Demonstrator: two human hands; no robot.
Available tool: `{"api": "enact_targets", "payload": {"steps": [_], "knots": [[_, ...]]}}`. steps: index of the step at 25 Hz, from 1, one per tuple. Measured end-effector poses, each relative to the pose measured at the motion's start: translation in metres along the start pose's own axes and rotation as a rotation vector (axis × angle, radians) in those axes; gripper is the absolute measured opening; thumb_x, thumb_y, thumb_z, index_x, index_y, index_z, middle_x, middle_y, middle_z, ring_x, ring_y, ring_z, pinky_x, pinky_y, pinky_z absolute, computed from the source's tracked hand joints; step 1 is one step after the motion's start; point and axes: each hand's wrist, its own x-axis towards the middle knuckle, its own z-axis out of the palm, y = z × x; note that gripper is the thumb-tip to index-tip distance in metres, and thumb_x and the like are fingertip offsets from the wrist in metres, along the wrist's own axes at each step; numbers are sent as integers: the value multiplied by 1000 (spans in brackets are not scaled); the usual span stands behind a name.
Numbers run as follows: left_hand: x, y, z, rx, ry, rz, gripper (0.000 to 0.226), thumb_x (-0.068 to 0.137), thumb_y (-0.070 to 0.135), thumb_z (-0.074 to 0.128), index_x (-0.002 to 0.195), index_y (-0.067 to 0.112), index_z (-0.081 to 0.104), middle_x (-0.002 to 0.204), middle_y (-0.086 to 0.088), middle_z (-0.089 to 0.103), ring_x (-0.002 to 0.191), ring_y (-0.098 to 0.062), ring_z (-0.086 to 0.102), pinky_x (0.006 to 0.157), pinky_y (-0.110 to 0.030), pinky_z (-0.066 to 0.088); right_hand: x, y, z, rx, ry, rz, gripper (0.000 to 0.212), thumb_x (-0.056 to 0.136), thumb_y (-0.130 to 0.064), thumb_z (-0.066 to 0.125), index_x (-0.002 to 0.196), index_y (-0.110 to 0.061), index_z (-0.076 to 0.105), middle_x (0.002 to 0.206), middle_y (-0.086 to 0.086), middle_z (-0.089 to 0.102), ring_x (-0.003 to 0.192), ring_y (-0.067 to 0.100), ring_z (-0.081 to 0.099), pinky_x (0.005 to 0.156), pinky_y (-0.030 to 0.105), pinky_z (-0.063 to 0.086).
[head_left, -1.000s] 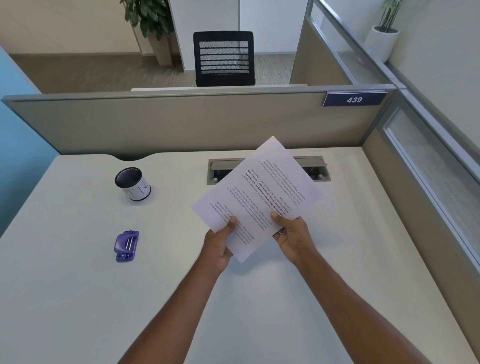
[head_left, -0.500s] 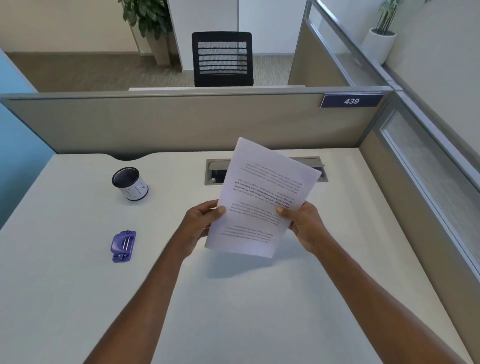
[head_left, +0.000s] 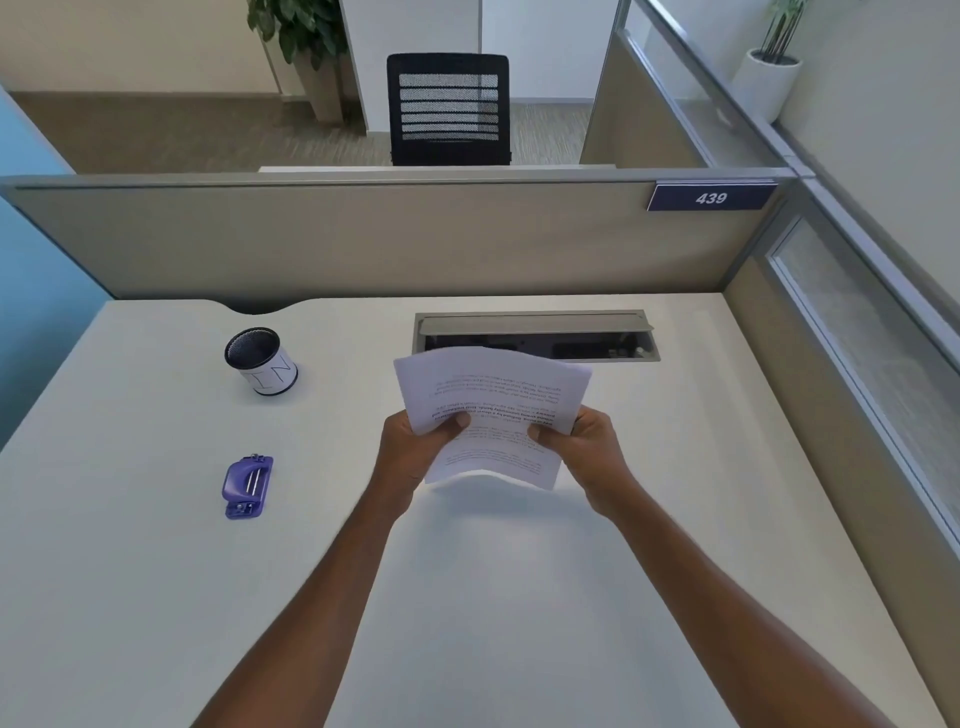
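Observation:
A white printed sheet of paper (head_left: 493, 410) is held above the middle of the white desk (head_left: 156, 597), its text upside down to me and its far half bowed over toward me. My left hand (head_left: 415, 452) pinches its left edge with the thumb on top. My right hand (head_left: 582, 441) pinches the right edge the same way. The fingers under the sheet are hidden.
A purple hole punch (head_left: 248, 487) lies on the desk's left side. Behind it stands a mesh pen cup (head_left: 261, 361) with a white label. An open cable tray (head_left: 535, 336) is set into the desk's back. Grey partitions (head_left: 363, 239) wall the back and right.
The sheet has turned from slanted to square with me, and its far half has bent over. Both hands shifted from the near edge to the side edges.

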Motion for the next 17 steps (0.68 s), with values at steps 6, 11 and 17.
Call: {"api": "enact_targets", "payload": {"steps": [6, 11, 17], "knots": [[-14, -20, 4, 7, -7, -12, 42, 81, 37, 94, 121, 29, 83, 113, 5, 86, 104, -18, 82, 79, -27, 68, -5, 22, 4, -25, 37, 69, 37, 87, 8, 83, 94, -29, 85, 102, -4, 86, 97, 20, 78, 92, 46, 66], [-13, -18, 6, 5, -8, -13, 42, 81, 37, 94, 121, 28, 82, 111, 8, 86, 103, -15, 82, 78, -26, 68, -1, 23, 3, -16, 29, 69, 41, 87, 4, 84, 92, -37, 87, 104, -7, 86, 93, 13, 81, 92, 43, 68], [-15, -23, 10, 14, 4, -21, 38, 87, 31, 92, 123, 25, 81, 111, 5, 86, 104, -20, 81, 74, -24, 66, -1, 28, 6, 8, 28, 90, 38, 87, 5, 84, 101, -30, 84, 107, -4, 86, 105, 27, 78, 93, 46, 67]]}}
